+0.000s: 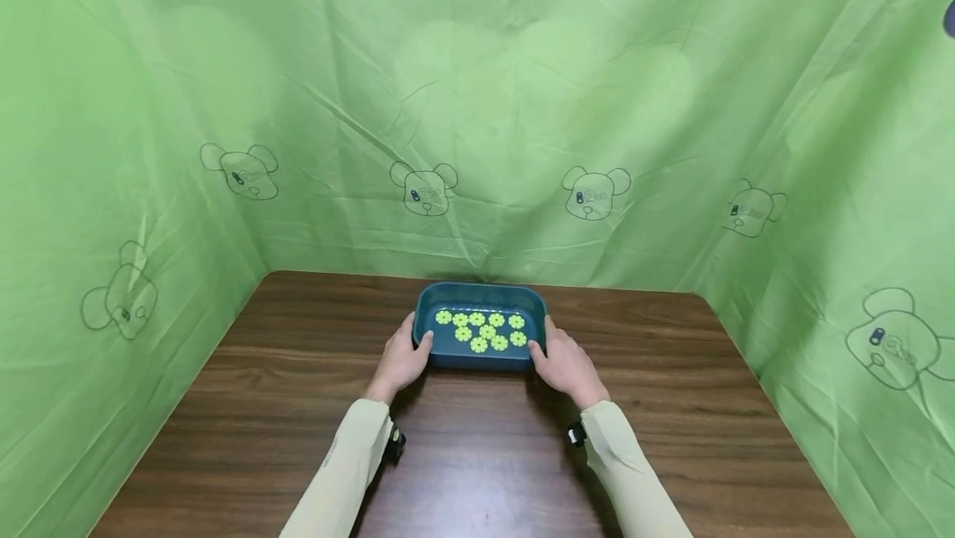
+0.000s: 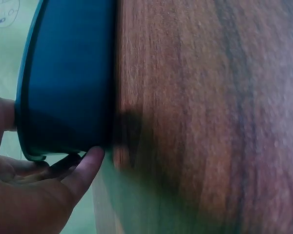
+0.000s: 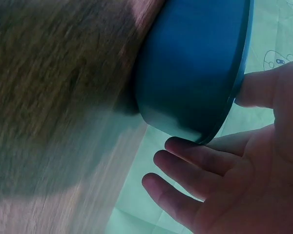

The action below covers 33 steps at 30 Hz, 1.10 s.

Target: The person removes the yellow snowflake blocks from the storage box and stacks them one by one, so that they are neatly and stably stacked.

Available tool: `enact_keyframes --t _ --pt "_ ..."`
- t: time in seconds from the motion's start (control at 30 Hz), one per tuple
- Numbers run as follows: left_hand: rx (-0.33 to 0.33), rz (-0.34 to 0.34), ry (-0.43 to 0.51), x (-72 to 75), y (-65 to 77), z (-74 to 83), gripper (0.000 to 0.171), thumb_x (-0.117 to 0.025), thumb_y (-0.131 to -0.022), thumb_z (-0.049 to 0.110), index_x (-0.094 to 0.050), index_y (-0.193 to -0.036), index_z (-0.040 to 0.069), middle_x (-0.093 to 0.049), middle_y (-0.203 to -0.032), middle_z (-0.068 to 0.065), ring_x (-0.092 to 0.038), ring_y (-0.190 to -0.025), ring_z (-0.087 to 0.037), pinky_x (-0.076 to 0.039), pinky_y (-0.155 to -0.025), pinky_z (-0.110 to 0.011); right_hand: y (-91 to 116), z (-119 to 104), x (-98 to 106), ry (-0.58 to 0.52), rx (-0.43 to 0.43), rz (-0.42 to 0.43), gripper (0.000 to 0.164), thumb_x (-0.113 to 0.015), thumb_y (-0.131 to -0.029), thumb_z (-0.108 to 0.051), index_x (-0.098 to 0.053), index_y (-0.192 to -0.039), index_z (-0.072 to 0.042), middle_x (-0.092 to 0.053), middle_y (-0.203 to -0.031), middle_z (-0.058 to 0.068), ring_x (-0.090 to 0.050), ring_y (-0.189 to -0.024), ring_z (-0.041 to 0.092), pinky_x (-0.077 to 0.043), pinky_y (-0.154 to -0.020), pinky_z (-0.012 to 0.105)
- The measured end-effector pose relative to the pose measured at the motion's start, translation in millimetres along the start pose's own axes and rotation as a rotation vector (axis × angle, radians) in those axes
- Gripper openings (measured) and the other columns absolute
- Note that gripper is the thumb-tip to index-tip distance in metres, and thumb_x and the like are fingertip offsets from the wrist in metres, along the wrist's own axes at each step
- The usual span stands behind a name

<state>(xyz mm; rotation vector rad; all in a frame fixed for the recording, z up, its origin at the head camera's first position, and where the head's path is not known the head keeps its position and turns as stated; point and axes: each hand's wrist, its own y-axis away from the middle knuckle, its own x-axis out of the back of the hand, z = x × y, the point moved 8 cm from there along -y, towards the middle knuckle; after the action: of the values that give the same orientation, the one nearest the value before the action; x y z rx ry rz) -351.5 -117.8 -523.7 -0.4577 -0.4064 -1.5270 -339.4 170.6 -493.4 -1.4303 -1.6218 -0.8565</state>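
A dark blue-green rectangular basin with rounded corners rests at the far side of the wooden table. Several yellow-green flower shapes are spread over its floor; I cannot tell whether they are loose or fixed. My left hand grips its left end, thumb over the rim and fingers along the outer wall, as the left wrist view also shows. At the opposite end, my right hand holds the rim with the thumb. In the right wrist view, its fingers lie by the outer wall, some apart from it.
Brown wood-grain tabletop stretches in front of the basin and to both sides. Green cloth printed with bear faces hangs behind the table and at its left and right. A small black device sits on each wrist.
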Motion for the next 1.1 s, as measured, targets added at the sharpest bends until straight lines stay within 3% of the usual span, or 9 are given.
enact_keyframes --t 0.37,0.63,0.73,0.83,0.97,1.1 --pt "0.000 0.031 -0.036 -8.7 -1.1 3.6 0.069 -0.052 -0.103 0.032 -0.026 -0.160 0.002 -0.039 -0.159 -0.023 -0.040 -0.145 -0.041 -0.037 -0.115 -0.058 -5.0 9.3 6.9 0.021 -0.003 0.016 0.073 -0.049 -0.104 -0.036 -0.025 -0.157 0.007 -0.041 -0.155 0.029 -0.044 -0.139 0.048 -0.039 -0.111 0.061" --pt "0.001 0.071 -0.051 -8.8 1.0 10.0 0.076 -0.052 -0.101 0.029 -0.014 -0.164 0.009 -0.033 -0.162 -0.024 -0.036 -0.147 -0.041 -0.034 -0.117 -0.056 -14.0 -10.0 24.8 0.078 0.131 0.231 0.063 -0.064 -0.096 -0.029 -0.048 -0.146 0.005 -0.051 -0.144 0.026 -0.047 -0.133 0.046 -0.038 -0.111 0.060" --pt "0.000 0.072 -0.047 -9.1 1.3 11.5 0.075 -0.051 -0.101 0.029 -0.015 -0.164 0.010 -0.033 -0.161 -0.024 -0.036 -0.147 -0.041 -0.034 -0.118 -0.056 -22.0 -20.9 29.7 0.044 0.167 0.255 0.055 -0.067 -0.094 -0.027 -0.057 -0.139 0.001 -0.056 -0.137 0.023 -0.051 -0.127 0.044 -0.042 -0.107 0.057" --pt "-0.004 0.069 -0.058 -10.1 1.3 11.9 0.073 -0.050 -0.101 0.029 -0.017 -0.164 0.009 -0.034 -0.161 -0.024 -0.036 -0.147 -0.042 -0.034 -0.117 -0.057 -34.6 -29.4 26.8 -0.013 0.179 0.187 0.049 -0.069 -0.093 -0.025 -0.061 -0.135 -0.001 -0.060 -0.131 0.020 -0.055 -0.123 0.039 -0.047 -0.103 0.054" --pt "-0.007 0.070 -0.081 -11.6 1.3 11.2 0.073 -0.050 -0.102 0.030 -0.018 -0.163 0.008 -0.038 -0.158 -0.026 -0.040 -0.144 -0.043 -0.036 -0.116 -0.057 -53.9 -37.8 11.7 -0.078 0.176 0.009 0.046 -0.070 -0.095 -0.025 -0.061 -0.132 0.001 -0.064 -0.127 0.021 -0.061 -0.117 0.035 -0.052 -0.097 0.051" --pt "-0.011 0.070 -0.101 -14.5 2.2 10.5 0.074 -0.049 -0.102 0.032 -0.018 -0.163 0.006 -0.043 -0.153 -0.028 -0.045 -0.140 -0.043 -0.040 -0.113 -0.057 -69.0 -38.1 -8.4 -0.032 0.131 -0.147 0.041 -0.072 -0.094 -0.022 -0.064 -0.126 0.002 -0.067 -0.118 0.019 -0.065 -0.104 0.030 -0.054 -0.090 0.047"
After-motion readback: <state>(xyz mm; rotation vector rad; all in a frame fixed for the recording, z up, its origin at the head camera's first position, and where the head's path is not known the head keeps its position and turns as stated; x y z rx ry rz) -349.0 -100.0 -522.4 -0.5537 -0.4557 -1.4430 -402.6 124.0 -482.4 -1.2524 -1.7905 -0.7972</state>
